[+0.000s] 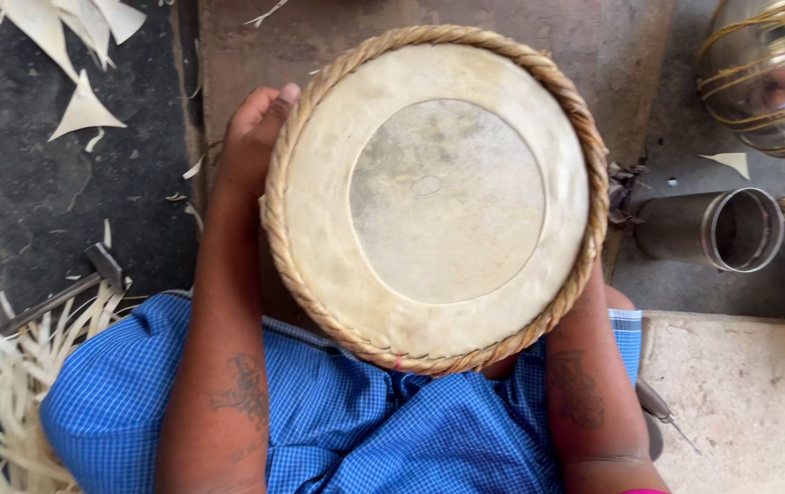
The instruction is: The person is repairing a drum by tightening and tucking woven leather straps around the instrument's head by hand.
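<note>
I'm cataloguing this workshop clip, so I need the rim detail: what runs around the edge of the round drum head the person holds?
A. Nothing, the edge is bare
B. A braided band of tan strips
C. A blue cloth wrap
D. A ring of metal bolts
B: a braided tan band circles the whole pale drum head, with the left hand gripping it at the side; the right hand is hidden behind the drum.

Drum [435, 197]: head is matt hide, pale cream, mottled, with a greyer, smoother round patch in the middle. Rim is braided straw-coloured rope, coarse and fibrous. Left hand [255, 137] grips the rim. Cloth [337, 412] below: blue checked woven cotton, matt. Cup [717, 229]: dull brushed metal. Pot [767, 73]: glossy polished metal, cord-wrapped. Floor [749, 393]: rough stone. Pale dry strips [8, 384], papery scraps.
</note>
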